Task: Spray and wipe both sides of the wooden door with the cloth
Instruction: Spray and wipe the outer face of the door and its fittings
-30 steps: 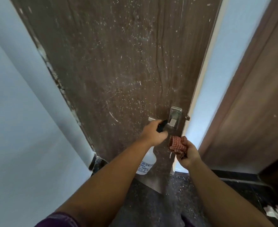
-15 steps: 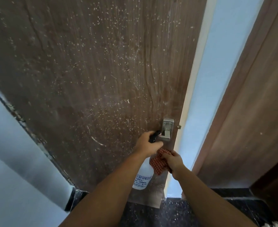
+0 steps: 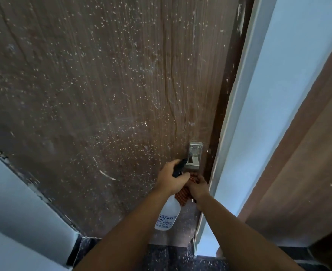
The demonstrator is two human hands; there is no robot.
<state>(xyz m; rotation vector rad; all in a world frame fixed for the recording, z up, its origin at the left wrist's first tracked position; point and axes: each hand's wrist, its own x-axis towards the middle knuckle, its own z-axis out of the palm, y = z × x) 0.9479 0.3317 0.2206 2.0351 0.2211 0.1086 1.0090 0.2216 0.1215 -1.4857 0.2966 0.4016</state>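
Head view: left hand (image 3: 172, 178) grips spray bottle (image 3: 168, 213) near the handle (image 3: 194, 156); right hand (image 3: 198, 187) clutches cloth (image 3: 183, 194) against speckled door (image 3: 102, 85).

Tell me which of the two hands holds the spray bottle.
The left hand grips the black trigger head of the spray bottle, whose white body hangs below it. The right hand instead holds the red checked cloth, beside the door.

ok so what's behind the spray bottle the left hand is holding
Behind the spray bottle is the speckled wooden door. The checked cloth in the right hand sits just beside its neck. The left hand covers the trigger, and the door patch behind is hidden.
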